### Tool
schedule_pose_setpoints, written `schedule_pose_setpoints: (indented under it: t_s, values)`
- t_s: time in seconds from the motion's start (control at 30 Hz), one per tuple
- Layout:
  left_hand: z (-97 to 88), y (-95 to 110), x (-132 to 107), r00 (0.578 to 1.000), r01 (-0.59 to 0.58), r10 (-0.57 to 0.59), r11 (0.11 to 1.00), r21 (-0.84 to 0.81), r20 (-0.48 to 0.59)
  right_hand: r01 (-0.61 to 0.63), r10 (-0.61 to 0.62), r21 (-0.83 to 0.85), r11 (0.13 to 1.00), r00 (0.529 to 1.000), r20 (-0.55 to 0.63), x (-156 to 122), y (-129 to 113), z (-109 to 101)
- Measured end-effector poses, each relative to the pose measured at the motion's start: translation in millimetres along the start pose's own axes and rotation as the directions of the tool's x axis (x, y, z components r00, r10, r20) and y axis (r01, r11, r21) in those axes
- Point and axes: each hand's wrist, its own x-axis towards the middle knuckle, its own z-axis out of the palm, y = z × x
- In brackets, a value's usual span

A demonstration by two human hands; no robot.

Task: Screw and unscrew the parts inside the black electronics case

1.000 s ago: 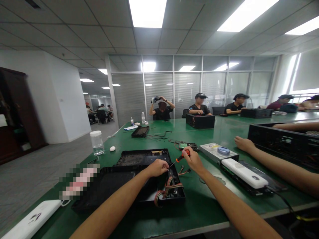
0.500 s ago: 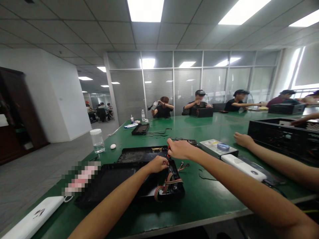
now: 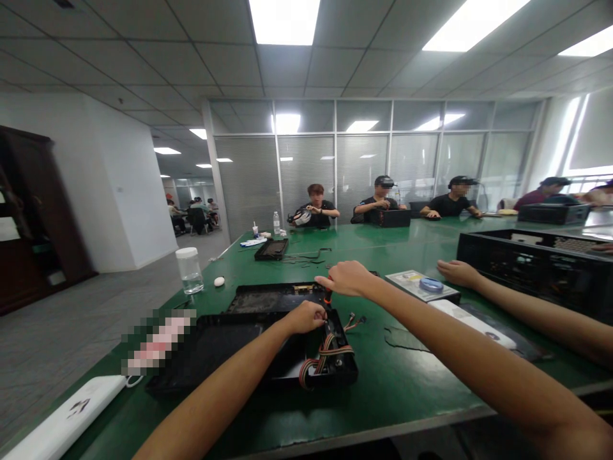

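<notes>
My right hand [image 3: 350, 278] is wrapped round the red-orange handle of a screwdriver [image 3: 328, 296], held upright over the right end of a black casing [image 3: 215, 342]. Just below, my left hand [image 3: 306, 317] is closed in a pinch by the screwdriver's lower end. What its fingertips hold, if anything, is hidden. Striped ribbon cables [image 3: 330, 350] loop over the casing's near right corner, and loose connectors [image 3: 354, 321] stick out beside it. Behind it lies a second black panel [image 3: 272, 298].
On the left are a clear jar [image 3: 190, 271], a white round lid [image 3: 219, 282] and a white power bank [image 3: 79, 415]. A metal drive box [image 3: 414, 285] with a blue round item, a white device [image 3: 472, 321] and a co-worker's arm [image 3: 522, 303] are right, near a black computer case [image 3: 531, 268].
My right hand has turned on the screwdriver, its thumb now pointing left. My left hand stays in its pinch. The co-worker's hand and the black case at right shift slightly left.
</notes>
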Motion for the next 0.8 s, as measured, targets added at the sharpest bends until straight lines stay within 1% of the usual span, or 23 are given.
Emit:
schedule_pose_setpoints:
  t_s: [0.07,0.1,0.13,0.17,0.2,0.23,0.27,0.3,0.33,0.37,0.4,0.47,0.53,0.63,0.67,0.7,0.73,0.77,0.8]
  values:
    - [0.4,0,0,1.0,-0.011,0.011,1.0,0.012,-0.012,0.029,-0.025,0.136,0.99,0.999,-0.033,-4,14,9]
    - [0.6,0,-1,1.0,-0.024,0.024,0.999,0.023,-0.019,0.054,-0.04,0.227,0.972,0.997,-0.064,-8,22,17]
    - [0.8,0,-1,0.999,-0.041,0.041,0.998,0.038,-0.023,0.073,-0.04,0.332,0.94,0.993,-0.107,-13,31,27]
    - [1.0,0,-1,0.998,-0.058,0.059,0.997,0.054,-0.024,0.077,-0.007,0.452,0.889,0.988,-0.155,-18,39,40]
    - [1.1,0,-1,0.997,-0.072,0.073,0.995,0.072,-0.019,0.066,0.066,0.577,0.814,0.977,-0.205,-24,47,55]
    - [1.2,0,-1,0.997,-0.081,0.082,0.993,0.088,-0.011,0.03,0.184,0.708,0.706,0.957,-0.224,-30,55,71]
    - [1.3,0,-2,0.996,-0.085,0.085,0.991,0.102,-0.002,-0.022,0.346,0.83,0.557,0.915,-0.208,-36,63,87]
    - [1.4,1,-2,0.996,-0.085,0.085,0.99,0.114,0.006,-0.051,0.491,0.912,0.407,0.854,-0.172,-41,69,103]
    - [1.5,2,-3,0.996,-0.085,0.084,0.988,0.125,0.012,-0.059,0.583,0.959,0.278,0.804,-0.12,-44,75,117]
    - [1.5,3,-4,0.996,-0.086,0.085,0.987,0.136,0.014,-0.055,0.642,0.985,0.166,0.764,-0.065,-47,80,128]
    - [1.1,4,-5,0.996,-0.092,0.091,0.985,0.146,0.012,-0.043,0.678,0.996,0.074,0.735,-0.018,-49,84,136]
    - [-1.5,8,-6,0.994,-0.109,0.109,0.981,0.158,0.012,0.002,0.704,0.998,-0.056,0.709,0.038,-48,89,143]
    - [-8.3,12,-7,0.993,-0.118,0.121,0.98,0.16,-0.006,0.06,0.713,0.99,-0.129,0.699,0.05,-45,92,141]
    - [-27.4,13,-9,0.991,-0.122,0.128,0.985,0.125,-0.041,0.124,0.718,0.978,-0.168,0.695,0.035,-43,96,134]
    - [-35.1,11,-11,0.993,-0.115,0.117,0.989,0.092,-0.021,0.132,0.718,0.976,-0.175,0.695,0.035,-43,97,133]
    - [-42.5,8,-13,0.996,-0.088,0.087,0.995,0.045,0.031,0.132,0.715,0.974,-0.185,0.697,0.042,-43,99,131]
    - [-49.2,3,-16,0.993,-0.031,0.032,0.999,-0.012,0.112,0.124,0.708,0.972,-0.2,0.704,0.056,-44,100,130]
    - [-54.7,-3,-20,0.976,0.061,-0.045,0.996,-0.067,0.214,0.109,0.694,0.97,-0.217,0.716,0.074,-45,100,130]
    - [-58.5,-11,-24,0.936,0.177,-0.133,0.978,-0.109,0.325,0.09,0.677,0.968,-0.235,0.73,0.096,-46,101,129]
